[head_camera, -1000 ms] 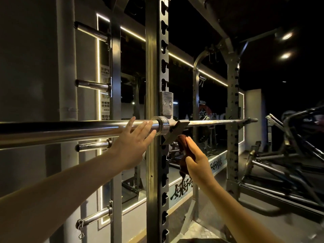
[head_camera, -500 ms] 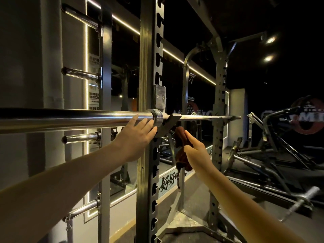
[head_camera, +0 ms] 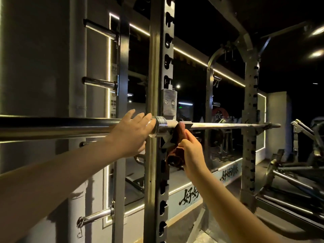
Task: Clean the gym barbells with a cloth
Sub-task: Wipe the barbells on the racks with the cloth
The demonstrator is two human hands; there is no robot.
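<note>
The barbell (head_camera: pixel 70 127) lies level across the hooks of a steel rack (head_camera: pixel 154 67). The left hand (head_camera: pixel 130 132) rests flat on its thick end, fingers straight and reaching to the collar, gripping nothing. The right hand (head_camera: pixel 192 153) pinches a reddish-brown cloth (head_camera: pixel 176 153), whose top touches the thin part of the bar just right of the collar. Low behind the rack, a pale blue strip (head_camera: pixel 175 206) carries black brush-style characters. A red round logo (head_camera: pixel 220 113) farther back is too small to read.

Both arms reach forward. The left hand (head_camera: pixel 130 132) has fingers straight and close together. The right hand (head_camera: pixel 191 151), lower, has fingers curled, pinching the cloth (head_camera: pixel 175 155).
</note>
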